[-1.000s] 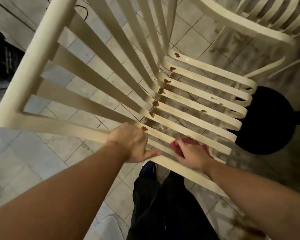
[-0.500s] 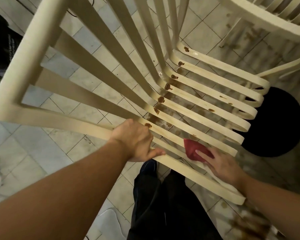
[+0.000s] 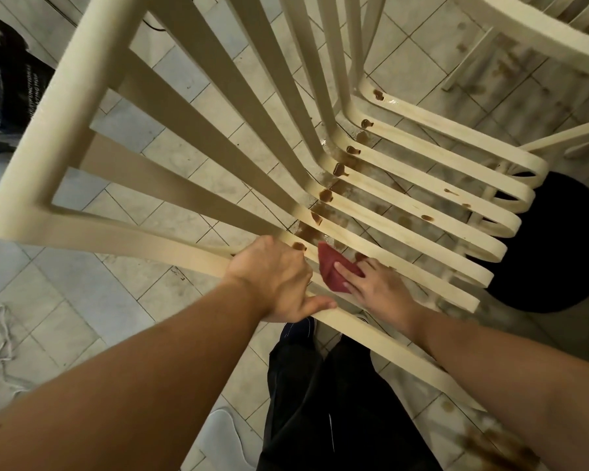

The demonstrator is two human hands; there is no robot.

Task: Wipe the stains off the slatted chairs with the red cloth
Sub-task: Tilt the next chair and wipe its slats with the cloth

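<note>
Head view, looking down. I read the chair point(image 3: 55, 124) as cream and slatted, its back rising toward the camera and its seat slats running away to the right. The left hand point(image 3: 276, 277) grips the near side rail where back meets seat, fingers curled over the top, thumb hooked beneath. The right hand point(image 3: 378, 290) lies flat, fingers straight, pressing the cloth point(image 3: 330, 268) onto the nearest seat slats, just beside the left hand. The cloth is red and folded, its tip pointing toward the bend of the slats. Stains point(image 3: 326, 195): I see a brown blot at the bend of each slat, one lying between the left knuckles and the cloth tip, with smaller specks farther along the seat. Brown smears mark the tiled floor point(image 3: 65, 294) beneath. A second chair point(image 3: 524, 35) stands upper right. A black round object point(image 3: 558, 253) sits under the seat's far end; I cannot identify it. A black bag point(image 3: 11, 96) lies at the left edge.
</note>
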